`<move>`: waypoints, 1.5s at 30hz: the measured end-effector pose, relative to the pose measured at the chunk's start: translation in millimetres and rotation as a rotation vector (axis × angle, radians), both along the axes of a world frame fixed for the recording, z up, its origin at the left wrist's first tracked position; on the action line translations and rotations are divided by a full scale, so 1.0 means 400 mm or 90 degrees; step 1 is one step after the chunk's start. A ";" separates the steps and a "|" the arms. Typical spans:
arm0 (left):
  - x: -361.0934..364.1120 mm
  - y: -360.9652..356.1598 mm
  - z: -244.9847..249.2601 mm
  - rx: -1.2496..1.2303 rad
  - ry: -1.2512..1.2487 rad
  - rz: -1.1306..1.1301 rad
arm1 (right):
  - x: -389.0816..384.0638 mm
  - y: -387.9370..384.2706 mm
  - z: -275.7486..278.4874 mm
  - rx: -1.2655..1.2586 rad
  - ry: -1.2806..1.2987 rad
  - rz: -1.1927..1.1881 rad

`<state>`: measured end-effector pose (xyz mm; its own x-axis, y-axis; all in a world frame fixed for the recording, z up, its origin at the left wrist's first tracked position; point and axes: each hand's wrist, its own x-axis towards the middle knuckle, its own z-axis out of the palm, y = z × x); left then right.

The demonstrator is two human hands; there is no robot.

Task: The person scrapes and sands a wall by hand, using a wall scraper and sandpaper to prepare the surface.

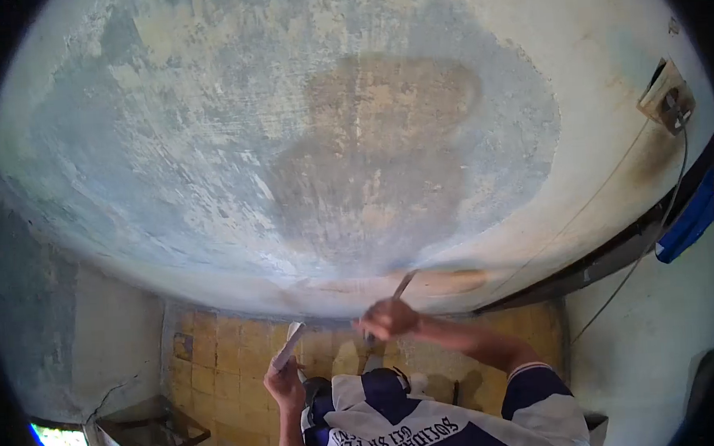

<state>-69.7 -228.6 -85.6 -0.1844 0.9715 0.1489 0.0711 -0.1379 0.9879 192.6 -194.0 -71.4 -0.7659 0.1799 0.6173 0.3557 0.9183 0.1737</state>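
Low in the centre of the frame, my right hand (pixel 386 318) is closed around the handle of a thin scraper (pixel 403 285). Its tip touches the patchy wall (pixel 353 142) just above the yellow tiled floor (pixel 218 351). I judge the scraper light and stiff, best gripped low on the handle so the blade can press flat. That arm reaches in from the lower right, elbow bent, wrist cocked upward. Left of it and apart, my left hand (pixel 285 382) is clamped on a pale flat strip (pixel 289 346), held upright. It looks light, but I cannot tell what it is.
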 end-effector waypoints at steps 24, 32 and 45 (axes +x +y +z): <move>-0.016 0.021 -0.002 0.001 -0.050 -0.026 | 0.025 0.081 -0.095 -0.049 -0.021 -0.113; -0.020 0.025 -0.001 -0.013 -0.035 -0.015 | -0.031 0.065 -0.055 -0.034 0.060 -0.026; -0.043 0.044 -0.055 0.008 -0.127 -0.082 | 0.069 0.122 -0.136 -0.335 0.094 -0.271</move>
<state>-87.1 -211.1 -107.8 -0.0856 0.9873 0.1337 -0.1442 -0.1450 0.9789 220.2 -145.3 -125.8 -0.4770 0.7500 0.4582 0.6889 0.6428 -0.3350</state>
